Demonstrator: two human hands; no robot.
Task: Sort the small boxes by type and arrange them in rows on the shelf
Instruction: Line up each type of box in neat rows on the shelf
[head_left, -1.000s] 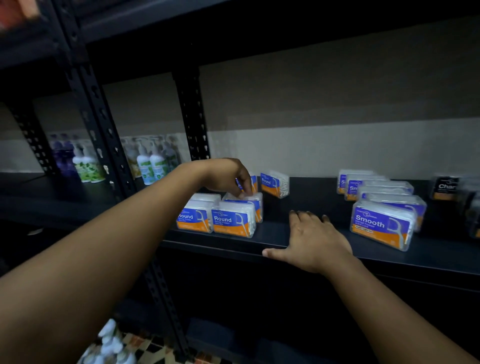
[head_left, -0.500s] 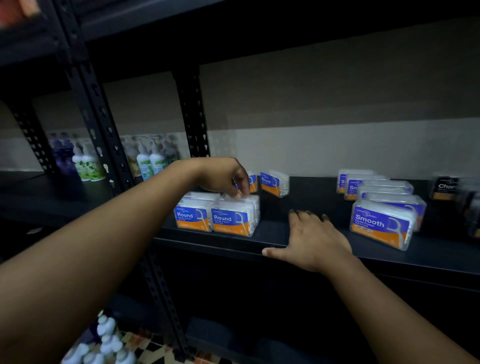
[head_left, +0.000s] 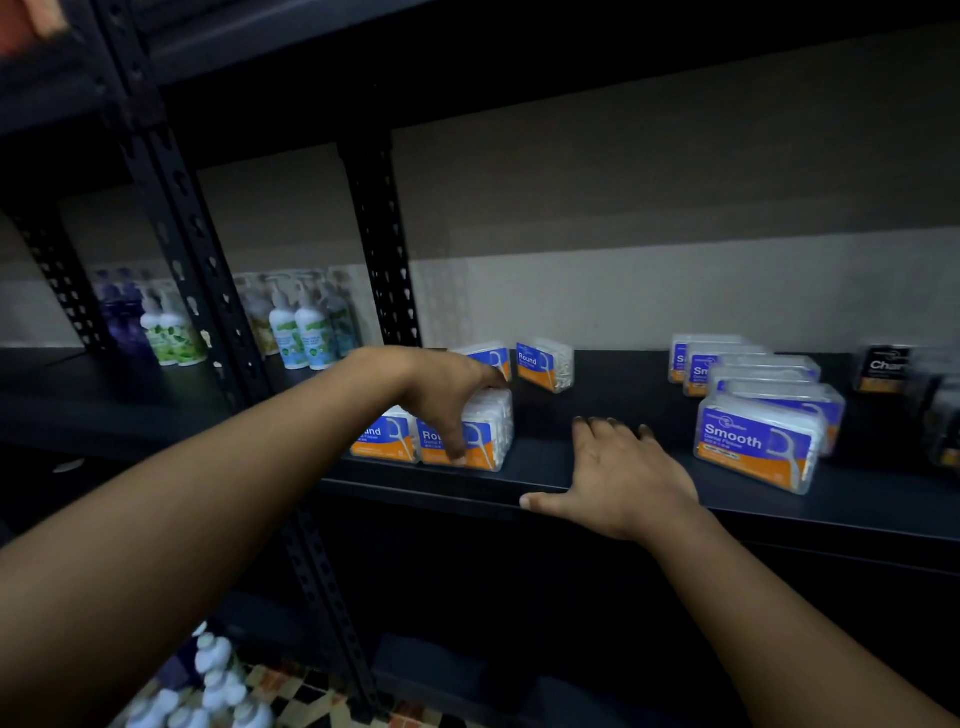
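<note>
While the left hand (head_left: 451, 396) grips a Round box (head_left: 470, 437) at the shelf's (head_left: 623, 483) near edge, the right hand (head_left: 618, 478) lies flat, right of it.

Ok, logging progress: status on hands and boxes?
Left hand gripping front Round box. Right hand flat on shelf. One Round box loose behind. Nothing blocking.

black box (head_left: 883, 368) label cut short
</note>
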